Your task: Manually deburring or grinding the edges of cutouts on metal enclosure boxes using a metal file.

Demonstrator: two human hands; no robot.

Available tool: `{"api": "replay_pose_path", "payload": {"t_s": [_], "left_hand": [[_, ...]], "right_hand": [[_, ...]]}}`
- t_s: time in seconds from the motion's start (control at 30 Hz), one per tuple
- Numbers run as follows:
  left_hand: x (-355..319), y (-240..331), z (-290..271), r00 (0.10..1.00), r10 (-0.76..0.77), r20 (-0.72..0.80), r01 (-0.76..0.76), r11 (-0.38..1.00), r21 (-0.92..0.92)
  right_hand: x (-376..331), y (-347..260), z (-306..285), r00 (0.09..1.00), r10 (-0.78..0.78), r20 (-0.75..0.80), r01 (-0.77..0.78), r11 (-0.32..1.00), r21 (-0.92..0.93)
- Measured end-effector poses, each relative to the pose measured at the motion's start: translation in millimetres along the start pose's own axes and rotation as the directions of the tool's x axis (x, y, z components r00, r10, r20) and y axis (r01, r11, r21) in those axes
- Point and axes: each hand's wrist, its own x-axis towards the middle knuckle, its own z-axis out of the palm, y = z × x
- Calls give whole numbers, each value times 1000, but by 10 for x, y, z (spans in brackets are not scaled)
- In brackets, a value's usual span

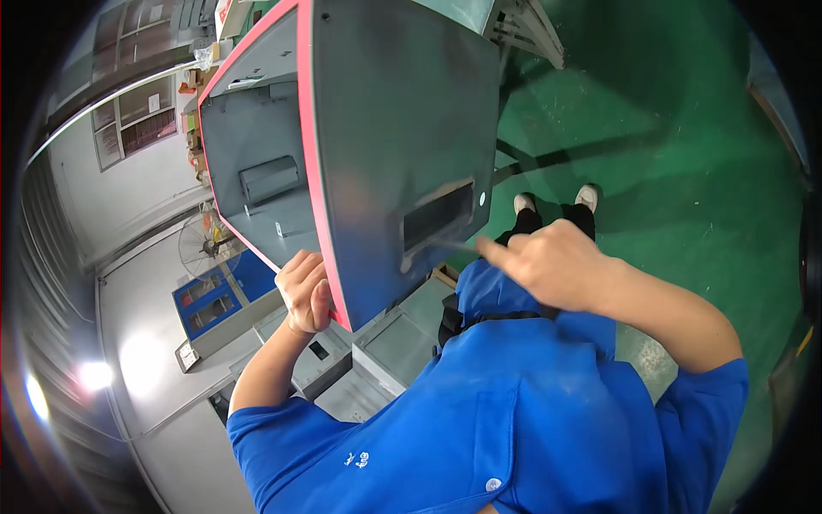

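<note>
Person in a blue shirt (479, 428) is holding up a large grey metal panel (402, 128) with a red-edged rim, tilted in front of the body, above the green floor (685, 128).

Left hand (306, 291) is gripping the panel's lower red edge, fingers curled round it, thumb lying along the edge.

Right hand (548, 261) is sitting at the panel's lower right side, just beside the rectangular slot cutout (438, 216). Fingers are mostly curled, index finger sticking out toward the slot; a thin stick-like item seems to be running from the fingertip to the panel, too blurred to tell what it is or whether it is held.

Panel's inner face, left of the red rim, is showing a small grey box-shaped bracket (269, 178).

White shoes (556, 200) are showing on the floor below the panel. Grey metal cabinets (377, 351) are standing low behind the left forearm; a blue cabinet (214, 300) and a fan (205, 244) are further left.
</note>
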Motion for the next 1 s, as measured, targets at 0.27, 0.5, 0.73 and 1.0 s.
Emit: {"api": "replay_pose_path", "payload": {"t_s": [0.27, 0.5, 0.73, 1.0], "left_hand": [[37, -17, 21, 999, -18, 33, 18, 1000, 17], [70, -6, 21, 1000, -15, 26, 14, 1000, 28], [95, 7, 9, 999, -17, 51, 15, 1000, 25], [124, 32, -7, 998, -34, 59, 31, 998, 54]], "right_hand": [[183, 38, 90, 807, 268, 526, -573, 143, 807], [303, -54, 262, 684, 13, 729, -688, -318, 652], [399, -40, 187, 625, -121, 771, -740, -406, 536], [332, 49, 256, 622, -154, 768, -740, -436, 512]]}}
